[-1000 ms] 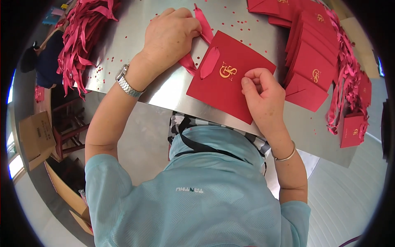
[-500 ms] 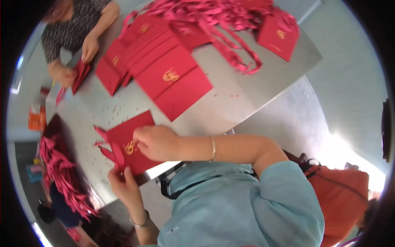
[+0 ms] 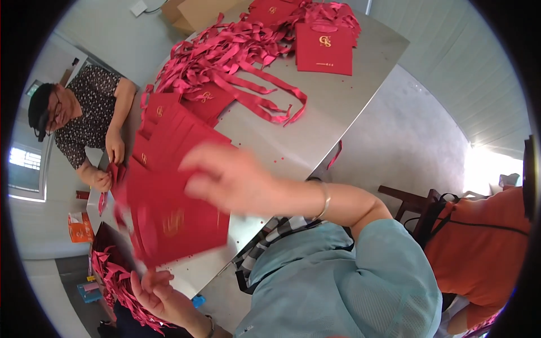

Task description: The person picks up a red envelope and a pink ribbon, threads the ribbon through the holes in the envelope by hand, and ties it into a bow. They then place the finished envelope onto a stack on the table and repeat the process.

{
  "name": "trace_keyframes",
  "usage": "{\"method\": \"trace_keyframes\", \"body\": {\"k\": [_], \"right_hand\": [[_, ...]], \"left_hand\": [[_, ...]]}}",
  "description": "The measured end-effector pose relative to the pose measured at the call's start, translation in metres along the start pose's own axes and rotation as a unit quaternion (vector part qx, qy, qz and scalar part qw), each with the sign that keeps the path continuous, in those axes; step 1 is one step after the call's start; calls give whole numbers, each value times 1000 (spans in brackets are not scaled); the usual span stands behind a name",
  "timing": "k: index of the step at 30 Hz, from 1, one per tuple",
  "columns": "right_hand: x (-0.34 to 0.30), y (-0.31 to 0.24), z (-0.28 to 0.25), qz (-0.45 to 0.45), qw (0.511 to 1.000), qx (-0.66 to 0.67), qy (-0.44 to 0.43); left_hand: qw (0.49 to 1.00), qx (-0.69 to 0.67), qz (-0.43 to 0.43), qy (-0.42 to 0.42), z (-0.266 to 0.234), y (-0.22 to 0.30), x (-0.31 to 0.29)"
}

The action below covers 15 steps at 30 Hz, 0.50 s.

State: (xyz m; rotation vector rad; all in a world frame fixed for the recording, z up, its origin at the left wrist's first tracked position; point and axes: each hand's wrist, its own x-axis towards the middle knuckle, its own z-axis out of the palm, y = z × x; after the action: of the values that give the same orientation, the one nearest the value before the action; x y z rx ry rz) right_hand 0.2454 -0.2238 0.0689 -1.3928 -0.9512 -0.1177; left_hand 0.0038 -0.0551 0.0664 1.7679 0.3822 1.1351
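Metal table (image 3: 332, 112) beneath my fingers; stacked red bags (image 3: 180, 132) just beyond them. One blurred bag (image 3: 197, 239) shows between my right hand (image 3: 231, 180), grip indeterminable, and left hand (image 3: 160, 298), fingers parted. Hasty handling could snag its pink ribbon (image 3: 145, 225), creasing the bag.

1. Your table (image 3: 332, 112) has a shiny grey metal top.
2. Overlapping red bags (image 3: 180, 130) lie on it in front of you.
3. Beyond them, you have heaped pink ribbons (image 3: 225, 56).
4. A single bag (image 3: 324, 53) lies farther right.
5. Tiny red dots (image 3: 276, 161) speckle your metal.
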Motion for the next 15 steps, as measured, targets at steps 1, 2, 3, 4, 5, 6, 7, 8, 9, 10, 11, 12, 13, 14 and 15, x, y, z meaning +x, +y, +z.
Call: {"method": "trace_keyframes", "body": {"k": [1, 2, 3, 4, 5, 6, 7, 8, 9, 10, 11, 12, 13, 14, 15], "right_hand": [[5, 12, -22, 21, 992, 94, 84], [12, 9, -55, 85, 982, 48, 160], [20, 10, -86, 156, 951, 102, 245], [27, 39, -113, 29, 924, 171, 340], [33, 53, -147, 1, 918, 91, 387], [34, 77, -179, 13, 906, -6, 423], [28, 110, -221, 45, 895, -141, 420], [24, 122, -241, 76, 870, -272, 404], [10, 132, -257, 203, 828, -398, 339], [4, 132, -260, 318, 759, -507, 257], [-3, 140, -262, 316, 765, -504, 248], [-15, 155, -265, 246, 790, -488, 280], [-24, 167, -271, 176, 809, -467, 310], [-31, 175, -285, 182, 810, -450, 330], [-33, 181, -291, 190, 809, -431, 352]], "left_hand": [[1000, 5, 0, -6, 15, 1, 4], [999, 27, -18, -10, 25, 0, 6], [999, 29, -38, -14, 33, -2, 6], [998, 34, -57, -18, 37, -3, 4], [997, 14, -60, -45, 35, -10, 3], [996, 22, -73, -49, 37, -18, 2], [994, 28, -86, -57, 41, -23, 4], [993, 17, -97, -70, 48, -25, 6], [990, 24, -113, -80, 52, -28, 6], [987, 34, -128, -88, 55, -31, 6], [987, 27, -131, -93, 56, -35, 6], [987, 32, -136, -84, 59, -38, 6], [984, 49, -134, -105, 62, -42, 8], [980, 64, -136, -128, 65, -47, 9], [979, 61, -148, -129, 70, -53, 12]]}}
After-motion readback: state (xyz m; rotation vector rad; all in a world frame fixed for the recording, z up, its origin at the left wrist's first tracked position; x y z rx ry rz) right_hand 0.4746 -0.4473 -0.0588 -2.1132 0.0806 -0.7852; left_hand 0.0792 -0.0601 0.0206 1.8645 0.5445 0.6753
